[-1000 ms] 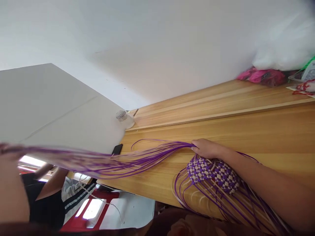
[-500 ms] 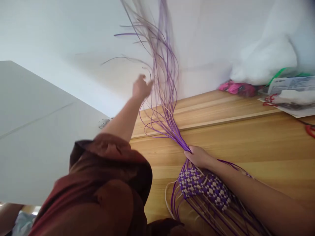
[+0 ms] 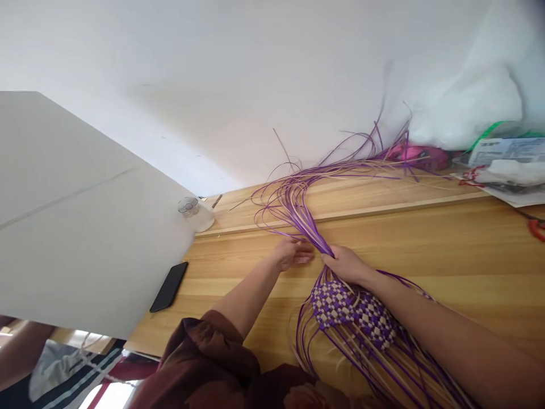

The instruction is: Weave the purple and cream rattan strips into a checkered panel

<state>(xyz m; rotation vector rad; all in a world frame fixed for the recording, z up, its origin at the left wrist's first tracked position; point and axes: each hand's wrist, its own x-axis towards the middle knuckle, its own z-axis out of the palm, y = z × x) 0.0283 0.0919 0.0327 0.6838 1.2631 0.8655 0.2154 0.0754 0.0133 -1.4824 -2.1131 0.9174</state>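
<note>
A bundle of purple and beige strands [image 3: 313,230] is gathered tightly in my right hand [image 3: 347,265], whose fingers are closed round it. Beyond the fist the strands fan out over the back of the table and bend to the right. Below this hand lies a woven checkered piece [image 3: 355,312] in purple and beige, with more loose strands hanging from its near edge. Just left of the bundle, my left hand [image 3: 293,254] is open, fingers loosely stretched, and seems to hold nothing.
On the wooden table [image 3: 460,244] a black phone [image 3: 169,287] lies at the left, near a clear cup [image 3: 196,215]. A grey partition [image 3: 85,210] rises there. Pink bundles [image 3: 419,154], a white bag [image 3: 472,113] and papers [image 3: 506,159] sit back right. Another person's arm [image 3: 23,352] shows lower left.
My left hand has come down from high beside the strands to near the table. The strands, upright and blurred before, have fallen over to the right. My right hand keeps its grip.
</note>
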